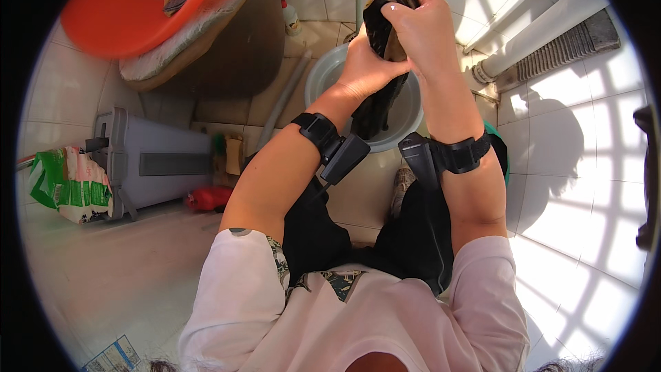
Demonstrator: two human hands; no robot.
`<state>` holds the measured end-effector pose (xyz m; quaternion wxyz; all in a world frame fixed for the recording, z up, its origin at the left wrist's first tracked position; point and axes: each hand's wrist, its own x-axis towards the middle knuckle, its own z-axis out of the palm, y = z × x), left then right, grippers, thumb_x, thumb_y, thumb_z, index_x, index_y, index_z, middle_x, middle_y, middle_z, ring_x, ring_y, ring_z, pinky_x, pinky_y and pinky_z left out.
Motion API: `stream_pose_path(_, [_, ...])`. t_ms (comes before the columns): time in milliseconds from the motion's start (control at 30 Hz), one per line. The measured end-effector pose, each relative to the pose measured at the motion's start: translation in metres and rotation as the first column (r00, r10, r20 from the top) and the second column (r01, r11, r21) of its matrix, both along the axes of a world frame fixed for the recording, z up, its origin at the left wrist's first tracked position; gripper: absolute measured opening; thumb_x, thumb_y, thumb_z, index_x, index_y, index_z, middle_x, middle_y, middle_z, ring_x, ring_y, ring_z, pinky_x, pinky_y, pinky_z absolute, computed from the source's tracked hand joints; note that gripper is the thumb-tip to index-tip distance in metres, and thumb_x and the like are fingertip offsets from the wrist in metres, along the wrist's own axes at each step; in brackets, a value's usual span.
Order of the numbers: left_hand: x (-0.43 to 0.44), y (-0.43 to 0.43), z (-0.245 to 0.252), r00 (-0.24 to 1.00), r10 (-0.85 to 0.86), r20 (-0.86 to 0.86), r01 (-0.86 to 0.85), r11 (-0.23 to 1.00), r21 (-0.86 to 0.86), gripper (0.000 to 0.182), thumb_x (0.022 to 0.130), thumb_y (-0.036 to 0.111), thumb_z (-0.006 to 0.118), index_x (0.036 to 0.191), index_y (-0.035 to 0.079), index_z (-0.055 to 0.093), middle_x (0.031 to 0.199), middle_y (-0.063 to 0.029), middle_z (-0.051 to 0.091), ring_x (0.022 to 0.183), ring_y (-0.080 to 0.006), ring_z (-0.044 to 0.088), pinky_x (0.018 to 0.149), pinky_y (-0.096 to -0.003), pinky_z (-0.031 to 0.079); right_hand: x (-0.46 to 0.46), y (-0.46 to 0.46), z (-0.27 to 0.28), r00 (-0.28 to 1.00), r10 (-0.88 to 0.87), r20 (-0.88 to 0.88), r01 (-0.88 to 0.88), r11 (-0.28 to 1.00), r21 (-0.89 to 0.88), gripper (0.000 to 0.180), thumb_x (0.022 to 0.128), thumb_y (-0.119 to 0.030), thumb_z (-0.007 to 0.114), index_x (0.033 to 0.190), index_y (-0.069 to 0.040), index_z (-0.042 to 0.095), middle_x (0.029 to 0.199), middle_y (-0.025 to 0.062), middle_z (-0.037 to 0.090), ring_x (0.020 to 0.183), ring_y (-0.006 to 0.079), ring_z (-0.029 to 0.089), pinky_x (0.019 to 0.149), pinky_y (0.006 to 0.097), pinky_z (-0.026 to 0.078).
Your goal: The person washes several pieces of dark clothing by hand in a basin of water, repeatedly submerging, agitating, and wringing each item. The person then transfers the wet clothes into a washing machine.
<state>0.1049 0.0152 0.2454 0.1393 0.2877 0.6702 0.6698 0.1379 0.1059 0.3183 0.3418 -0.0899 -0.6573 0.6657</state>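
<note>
A dark patterned piece of wet-looking cloth (379, 41), with tan-yellow patches at its top, is held up in both hands. My right hand (426, 23) grips its upper part, thumb across the front. Just below, my left hand (369, 62) is wrapped around the cloth's middle. The lower end hangs over a pale grey-green plastic basin (312, 85) on the tiled floor; whether it touches the bottom cannot be told. Each forearm wears a black strap with a black device.
An orange basin (129, 15) with a cloth inside rests on a large brown vessel at upper left. Nearby are a white bottle (292, 19), a grey pipe (286, 95), a grey plastic bin (160, 157) and a red object (208, 199). White pipes (537, 31) run along the right wall.
</note>
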Motion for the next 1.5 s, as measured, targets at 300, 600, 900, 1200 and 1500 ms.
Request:
stream_pose_path(300, [-0.041, 0.001, -0.01, 0.836, -0.282, 0.471, 0.262, 0.959, 0.109, 0.043, 0.071, 0.006, 0.076, 0.112, 0.004, 0.062, 0.104, -0.0052, 0.066, 0.091, -0.0166, 0.064, 0.082, -0.0313, 0.052, -0.006, 0.076, -0.017, 0.828, 0.446, 0.34, -0.41, 0.895, -0.175, 0.041, 0.083, -0.009, 0.071, 0.119, 0.001, 0.054, 0.105, 0.0066, 0.062, 0.097, 0.0139, 0.059, 0.087, 0.0275, 0.047])
stream_pose_path(600, [-0.056, -0.002, -0.013, 0.41, -0.607, 0.681, 0.567, 0.755, 0.331, 0.042, 0.076, 0.016, 0.072, 0.112, -0.001, 0.06, 0.096, -0.0125, 0.065, 0.071, -0.0221, 0.065, 0.072, -0.0375, 0.055, -0.038, 0.103, -0.068, 0.66, 0.745, -0.098, -0.717, 0.585, -0.38, 0.063, 0.078, -0.026, 0.081, 0.13, -0.007, 0.052, 0.135, 0.0135, 0.055, 0.127, 0.0218, 0.049, 0.102, 0.035, 0.043])
stream_pose_path(900, [-0.051, 0.015, -0.024, 0.643, -0.35, 0.681, 0.429, 0.901, 0.059, 0.042, 0.073, 0.017, 0.081, 0.108, 0.004, 0.062, 0.096, -0.0057, 0.066, 0.086, -0.0169, 0.063, 0.075, -0.0327, 0.053, -0.052, 0.082, -0.069, 0.827, 0.419, 0.374, -0.455, 0.89, 0.008, 0.031, 0.083, -0.025, 0.077, 0.096, -0.004, 0.06, 0.087, 0.0042, 0.063, 0.081, 0.0132, 0.058, 0.072, 0.0288, 0.049])
stream_pose_path(1200, [-0.044, 0.036, -0.045, 0.964, 0.02, 0.267, 0.172, 0.719, -0.673, 0.042, 0.067, 0.028, 0.082, 0.091, -0.003, 0.068, 0.088, -0.0148, 0.07, 0.082, -0.0257, 0.068, 0.076, -0.0345, 0.053, -0.058, 0.062, -0.092, 0.662, -0.348, 0.664, -0.299, 0.69, 0.659, 0.044, 0.094, -0.043, 0.054, 0.106, -0.001, 0.059, 0.095, 0.0201, 0.069, 0.094, 0.0382, 0.065, 0.082, 0.0459, 0.051])
stream_pose_path(1500, [-0.027, 0.036, -0.038, 0.984, -0.16, -0.078, 0.005, 0.461, -0.888, 0.043, 0.071, 0.047, 0.073, 0.085, 0.006, 0.069, 0.083, -0.0113, 0.071, 0.08, -0.0281, 0.069, 0.073, -0.0367, 0.054, -0.044, 0.062, -0.107, 0.725, -0.362, 0.586, -0.309, 0.589, 0.746, 0.032, 0.094, -0.033, 0.053, 0.097, -0.002, 0.062, 0.086, 0.0187, 0.069, 0.089, 0.038, 0.065, 0.078, 0.0468, 0.052])
